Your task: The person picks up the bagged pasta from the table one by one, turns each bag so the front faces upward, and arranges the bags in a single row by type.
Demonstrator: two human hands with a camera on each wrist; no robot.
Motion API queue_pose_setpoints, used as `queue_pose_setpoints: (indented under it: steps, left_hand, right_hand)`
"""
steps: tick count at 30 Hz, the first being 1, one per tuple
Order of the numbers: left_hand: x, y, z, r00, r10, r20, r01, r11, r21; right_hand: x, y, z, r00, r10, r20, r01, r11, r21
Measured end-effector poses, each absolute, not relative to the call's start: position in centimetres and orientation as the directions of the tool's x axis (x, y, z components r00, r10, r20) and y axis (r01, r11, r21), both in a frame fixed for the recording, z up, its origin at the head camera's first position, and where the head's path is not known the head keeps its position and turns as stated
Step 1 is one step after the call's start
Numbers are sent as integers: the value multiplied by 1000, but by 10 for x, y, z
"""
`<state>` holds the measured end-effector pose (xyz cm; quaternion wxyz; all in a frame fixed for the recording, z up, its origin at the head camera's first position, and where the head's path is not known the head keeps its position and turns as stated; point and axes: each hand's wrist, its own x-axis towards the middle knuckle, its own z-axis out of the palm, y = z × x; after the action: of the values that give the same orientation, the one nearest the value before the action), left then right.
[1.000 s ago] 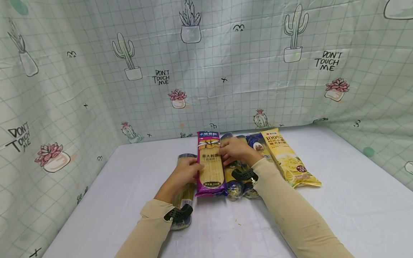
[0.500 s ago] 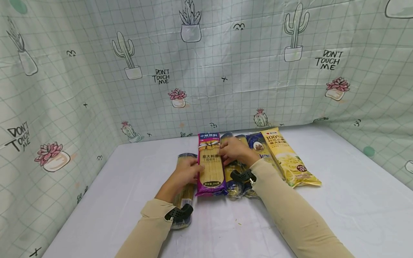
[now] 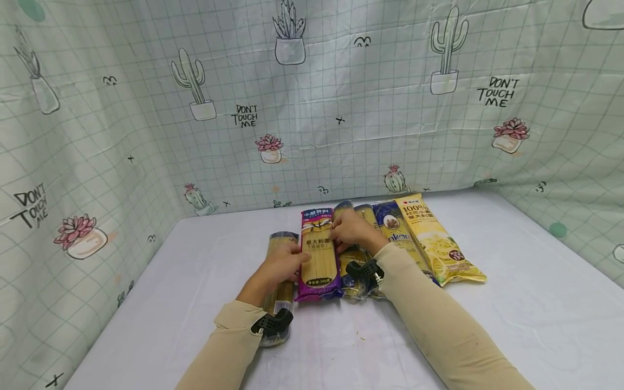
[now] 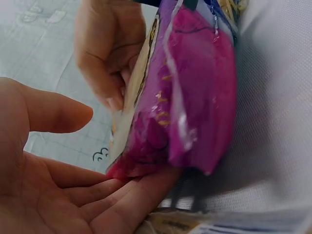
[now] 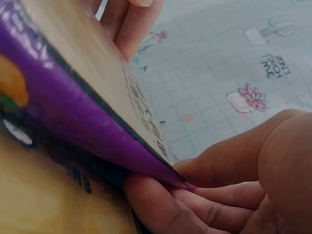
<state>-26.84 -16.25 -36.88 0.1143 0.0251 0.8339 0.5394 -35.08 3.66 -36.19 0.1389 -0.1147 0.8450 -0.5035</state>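
A purple pack of spaghetti (image 3: pixel 319 257) with a clear front lies lengthwise between my hands in the head view. My right hand (image 3: pixel 358 230) pinches its right edge; the right wrist view has thumb and fingers on either side of the purple film (image 5: pixel 112 134). My left hand (image 3: pixel 280 262) is at the left edge. In the left wrist view its fingers (image 4: pixel 141 195) reach straight under the pack's edge, while the thumb (image 4: pixel 63 112) stands off from it. Under my left wrist lies another pack of long pasta (image 3: pixel 280 295), partly covered by the hand.
Several more pasta packs lie to the right: a yellow bag (image 3: pixel 439 238) at the outer end, then a dark blue pack (image 3: pixel 397 227), and others partly hidden by the right hand. The white table (image 3: pixel 351 352) bears small crumbs. A patterned curtain (image 3: pixel 302 119) hangs behind.
The purple spaghetti pack has slid slightly toward me, its top end now lower in the head view. My right hand has shifted a little left; the left has barely moved.
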Motion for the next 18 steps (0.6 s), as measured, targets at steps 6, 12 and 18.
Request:
queue_pose_setpoints:
  steps: [6, 12, 18]
  left_hand:
    - [-266, -162, -366, -968, 190, -162, -65, 437, 897]
    - [-264, -162, -363, -976, 180, -123, -27, 460, 887]
    - [-263, -169, -356, -988, 129, -84, -11, 482, 876]
  right_hand:
    - [-349, 36, -363, -936, -338, -102, -79, 481, -873]
    - [-350, 36, -365, -936, -339, -91, -88, 479, -874]
    - [-351, 37, -366, -937, -338, -89, -85, 467, -880]
